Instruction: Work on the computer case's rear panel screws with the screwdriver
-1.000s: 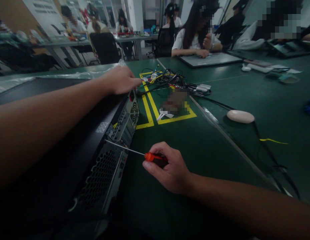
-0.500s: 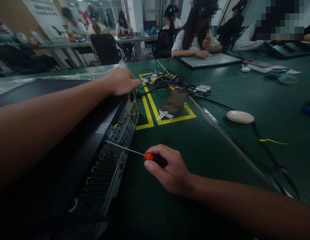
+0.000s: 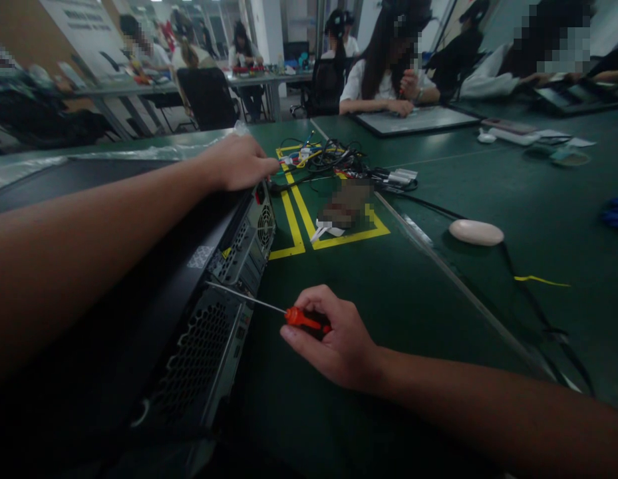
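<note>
A black computer case (image 3: pixel 154 219) lies on the left, its metal back panel with vents and ports facing right. Over its far back corner my left hand (image 3: pixel 241 163) is closed, thumb along the edge and the other fingers mostly hidden. My right hand (image 3: pixel 333 339) holds a screwdriver (image 3: pixel 303 319) by its red and black handle, between thumb and curled fingers. The thin metal shaft runs left, its tip at a spot on the back panel near the case's upper edge. Whether a screw sits under the tip is too small to tell.
Yellow tape (image 3: pixel 301 219) marks the green table (image 3: pixel 413 319). Bundled cables (image 3: pixel 338 156) and a pixelated object (image 3: pixel 346 203) lie beyond the case. A pale oval object (image 3: pixel 475 233) rests at right. Across the table, a person (image 3: pixel 383 80) works at a flat panel (image 3: pixel 418 122).
My right hand's grip has loosened and shifted slightly, so more of the red handle shows. The screwdriver tip stays at the back panel. My left hand keeps its place on the case.
</note>
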Available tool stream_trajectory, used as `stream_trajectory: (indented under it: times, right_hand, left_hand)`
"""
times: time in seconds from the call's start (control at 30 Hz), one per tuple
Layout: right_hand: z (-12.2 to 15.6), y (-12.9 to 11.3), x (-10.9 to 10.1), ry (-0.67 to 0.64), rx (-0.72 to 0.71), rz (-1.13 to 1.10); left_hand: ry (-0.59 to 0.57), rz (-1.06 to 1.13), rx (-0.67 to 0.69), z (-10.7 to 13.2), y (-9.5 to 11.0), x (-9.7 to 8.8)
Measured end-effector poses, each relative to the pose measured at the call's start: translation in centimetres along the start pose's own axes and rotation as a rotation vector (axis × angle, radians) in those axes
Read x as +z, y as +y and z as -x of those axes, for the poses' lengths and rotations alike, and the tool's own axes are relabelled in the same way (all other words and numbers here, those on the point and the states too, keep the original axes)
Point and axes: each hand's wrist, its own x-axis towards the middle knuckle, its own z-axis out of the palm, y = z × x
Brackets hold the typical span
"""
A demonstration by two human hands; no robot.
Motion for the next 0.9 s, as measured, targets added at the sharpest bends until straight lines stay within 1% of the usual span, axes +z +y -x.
stream_trajectory:
  times: [0.3, 0.5, 0.7, 0.9]
  right_hand:
    - [-0.22, 0.12, -0.02, 0.008, -0.01, 0.026]
    - [-0.33, -0.1, -0.12, 0.006, -0.008, 0.031]
    - [-0.31, -0.13, -0.03, 0.008, -0.026, 0.043]
    - [-0.31, 0.06, -0.06, 0.0, -0.031, 0.043]
  left_hand:
    - [0.013, -0.006, 0.016, 0.04, -0.12, -0.08]
    - [0.013, -0.003, 0.019, 0.28, 0.17, -0.22]
    - [0.006, -0.035, 0.027, 0.31, 0.16, -0.34]
    - [0.018, 0.009, 0.035, 0.16, -0.04, -0.15]
